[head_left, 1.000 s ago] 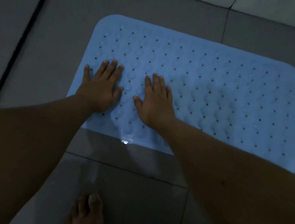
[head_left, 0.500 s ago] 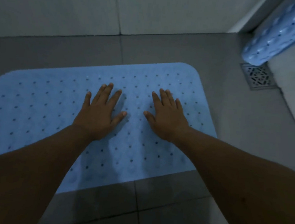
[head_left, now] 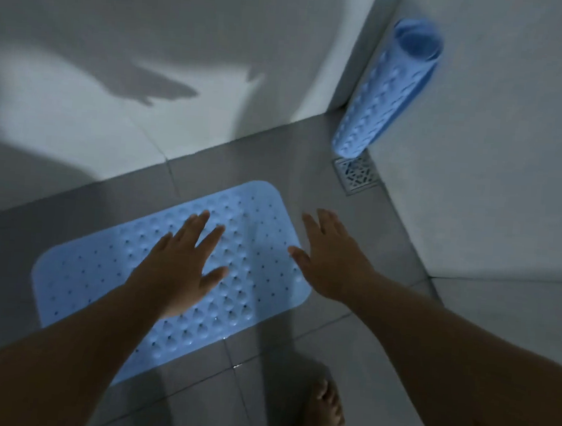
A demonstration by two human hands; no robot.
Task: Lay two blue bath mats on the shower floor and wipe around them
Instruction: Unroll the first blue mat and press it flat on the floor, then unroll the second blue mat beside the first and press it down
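Note:
A light blue bath mat (head_left: 93, 275) with small holes and bumps lies flat on the grey tiled shower floor (head_left: 378, 371). My left hand (head_left: 181, 262) hovers over its middle, fingers spread, holding nothing. My right hand (head_left: 330, 253) is raised past the mat's right edge, fingers apart and empty. A second blue bath mat (head_left: 386, 90), rolled into a tube, stands upright in the far right corner against the wall.
A square metal floor drain (head_left: 356, 176) sits at the foot of the rolled mat. White tiled walls close the floor at the back and right. A bare foot (head_left: 324, 414) stands on wet tiles near the bottom.
Both hands have lifted off the flat mat, where they were pressed palm down. The right hand has shifted right, beyond the mat's edge. The view has pulled back, showing the whole rolled mat.

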